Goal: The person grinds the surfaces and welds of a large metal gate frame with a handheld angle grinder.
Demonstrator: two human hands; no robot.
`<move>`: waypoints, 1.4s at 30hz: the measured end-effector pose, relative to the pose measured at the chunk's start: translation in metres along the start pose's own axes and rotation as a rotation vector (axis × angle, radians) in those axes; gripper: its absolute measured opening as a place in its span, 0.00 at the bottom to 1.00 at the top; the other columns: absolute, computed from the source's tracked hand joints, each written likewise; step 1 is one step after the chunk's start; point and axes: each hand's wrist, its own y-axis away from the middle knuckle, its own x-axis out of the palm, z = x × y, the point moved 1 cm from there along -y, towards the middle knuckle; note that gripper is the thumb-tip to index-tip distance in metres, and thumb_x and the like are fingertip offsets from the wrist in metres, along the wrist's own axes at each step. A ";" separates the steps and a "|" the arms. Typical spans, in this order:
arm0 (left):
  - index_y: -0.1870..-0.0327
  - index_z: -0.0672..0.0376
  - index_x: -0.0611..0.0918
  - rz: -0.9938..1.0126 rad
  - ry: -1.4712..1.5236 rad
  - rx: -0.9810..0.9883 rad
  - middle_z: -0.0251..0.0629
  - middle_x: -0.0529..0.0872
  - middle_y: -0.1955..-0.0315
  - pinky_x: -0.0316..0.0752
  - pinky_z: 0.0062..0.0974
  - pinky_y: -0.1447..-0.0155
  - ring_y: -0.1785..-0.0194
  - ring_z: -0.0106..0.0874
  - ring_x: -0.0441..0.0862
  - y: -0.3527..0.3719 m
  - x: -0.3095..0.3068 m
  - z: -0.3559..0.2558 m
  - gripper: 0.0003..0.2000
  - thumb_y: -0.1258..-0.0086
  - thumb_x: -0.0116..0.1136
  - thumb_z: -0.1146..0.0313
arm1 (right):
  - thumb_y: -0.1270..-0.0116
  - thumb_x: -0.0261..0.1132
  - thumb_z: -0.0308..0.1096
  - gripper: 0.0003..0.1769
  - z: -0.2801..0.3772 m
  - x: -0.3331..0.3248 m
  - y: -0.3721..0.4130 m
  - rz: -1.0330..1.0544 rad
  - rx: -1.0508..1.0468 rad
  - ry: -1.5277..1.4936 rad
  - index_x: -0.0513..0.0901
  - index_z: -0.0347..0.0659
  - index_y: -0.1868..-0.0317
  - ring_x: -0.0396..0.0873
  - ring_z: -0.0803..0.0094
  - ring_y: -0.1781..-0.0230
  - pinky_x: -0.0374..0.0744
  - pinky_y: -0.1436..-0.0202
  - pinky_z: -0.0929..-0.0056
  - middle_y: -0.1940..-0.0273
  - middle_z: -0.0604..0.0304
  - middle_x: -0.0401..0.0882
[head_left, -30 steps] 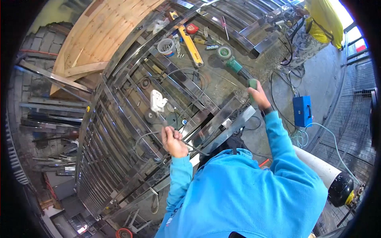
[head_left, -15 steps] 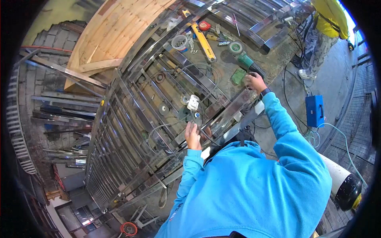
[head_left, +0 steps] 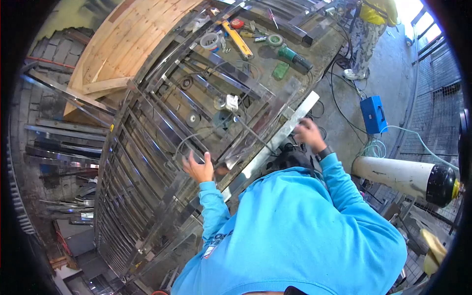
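My left hand [head_left: 199, 169] is over the metal bars of a large welded frame [head_left: 142, 162], thumb apart from the fingers, holding nothing. Somewhat blurred, my right hand [head_left: 309, 134] hovers by the frame's near edge, beside a shiny metal bar [head_left: 299, 112]. Its fingers look apart with nothing in them. A green angle grinder [head_left: 294, 57] lies on the work surface beyond it, near a green block-like item [head_left: 280, 71]. Between my hands and those tools, a white square fitting [head_left: 231, 102] with a cable rests on the frame.
A yellow spirit level [head_left: 238, 41], a red tape measure [head_left: 237, 23] and a tub of small parts [head_left: 210, 42] lie farther back. Another person [head_left: 366, 37] stands at the upper right. On the floor are a blue case [head_left: 373, 114], a gas cylinder [head_left: 393, 173], cables and hoses.
My right hand has left the grinder and drawn back toward my body. My left hand has shifted left and its fingers have spread. The view has shifted too.
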 end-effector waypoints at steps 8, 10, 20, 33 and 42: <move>0.34 0.47 0.76 0.393 -0.317 0.068 0.43 0.72 0.32 0.41 0.64 0.25 0.25 0.48 0.58 0.033 -0.037 0.064 0.41 0.50 0.69 0.36 | 0.44 0.75 0.45 0.63 -0.088 0.117 0.045 0.286 -0.312 0.686 0.39 0.35 0.22 0.78 0.50 0.42 0.75 0.40 0.59 0.45 0.32 0.77; 0.41 0.47 0.81 0.339 -0.251 0.151 0.38 0.78 0.39 0.45 0.63 0.26 0.29 0.46 0.64 0.039 -0.042 0.079 0.34 0.49 0.71 0.41 | 0.42 0.73 0.48 0.58 -0.090 0.115 0.039 0.309 -0.026 0.650 0.46 0.35 0.23 0.74 0.44 0.37 0.72 0.35 0.56 0.40 0.30 0.73; 0.57 0.47 0.89 -0.034 -0.172 0.331 0.37 0.84 0.60 0.65 0.47 0.39 0.50 0.43 0.78 0.062 -0.067 0.071 0.13 0.35 0.61 0.51 | 0.31 0.63 0.48 0.20 -0.037 0.096 0.005 0.026 -0.376 0.740 0.86 0.38 0.57 0.80 0.40 0.59 0.77 0.56 0.50 0.64 0.40 0.83; 0.57 0.63 0.88 0.025 0.142 0.294 0.46 0.86 0.62 0.75 0.43 0.52 0.57 0.48 0.82 0.010 -0.002 -0.105 0.13 0.38 0.67 0.63 | 0.34 0.62 0.55 0.23 0.097 -0.048 -0.136 -0.209 -0.536 0.955 0.87 0.44 0.55 0.83 0.45 0.56 0.80 0.51 0.50 0.59 0.46 0.86; 0.55 0.61 0.88 0.183 0.329 0.527 0.47 0.87 0.62 0.77 0.37 0.47 0.56 0.45 0.83 -0.035 0.134 -0.253 0.13 0.41 0.68 0.68 | 0.34 0.62 0.52 0.22 0.127 -0.108 -0.232 -0.273 -0.399 0.852 0.87 0.40 0.61 0.83 0.47 0.59 0.80 0.53 0.52 0.64 0.45 0.85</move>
